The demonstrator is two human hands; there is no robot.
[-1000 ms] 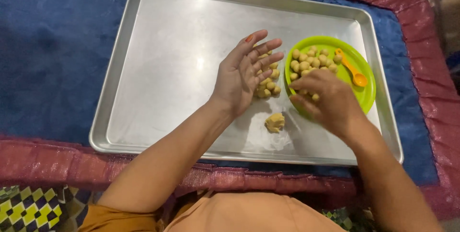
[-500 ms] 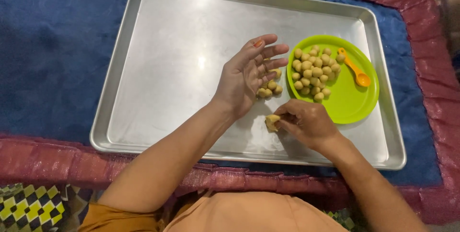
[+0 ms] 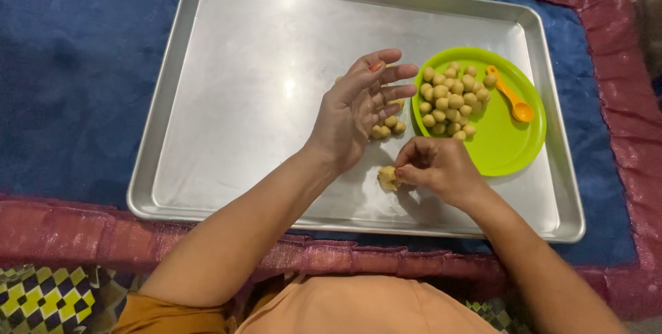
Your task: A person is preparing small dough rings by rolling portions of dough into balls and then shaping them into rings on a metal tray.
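Nearest, the right hand (image 3: pixel 441 168) pinches at a dough lump (image 3: pixel 387 178) lying on the tray (image 3: pixel 227 99), fingertips closed on its edge. Just beyond, the left hand (image 3: pixel 355 110) hovers flat and open, holding nothing, over a few dough balls (image 3: pixel 387 127). Farther right, a green plate (image 3: pixel 507 141) carries more balls (image 3: pixel 452 103) and an orange spoon (image 3: pixel 510 94).

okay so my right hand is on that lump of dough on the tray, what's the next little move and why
Probably pinch a small piece off the dough lump with the right hand and bring it to the left hand, which is held open, palm up, while small rolled balls fill the green plate.
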